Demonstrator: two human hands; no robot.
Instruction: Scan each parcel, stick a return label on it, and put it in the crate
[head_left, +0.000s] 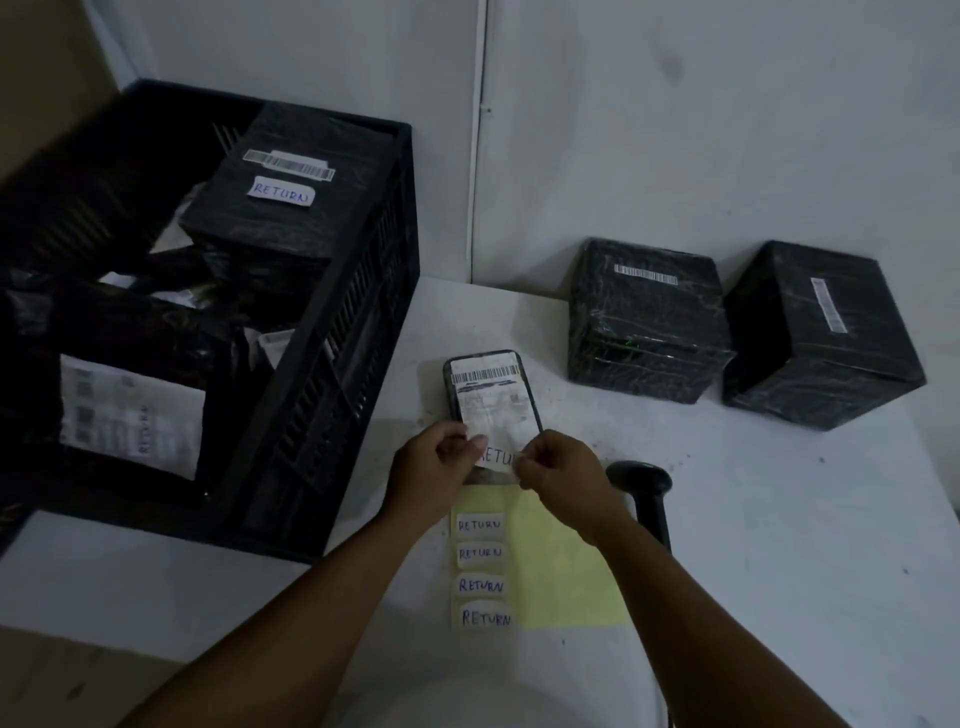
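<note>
While pinched between left hand (441, 457) and right hand (558, 475), white handwritten RETURN paper label (497, 457) hovering over near end of small black flat parcel (491, 395), right beside black slatted plastic crate (332, 364). Could easily curl, stick crooked, or cover that barcode.

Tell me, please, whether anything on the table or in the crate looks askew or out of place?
Mildly. In the crate, the labelled parcel leans tilted on the jumbled parcels below. On the table, the right-hand box sits turned at an angle to its neighbour.
</note>
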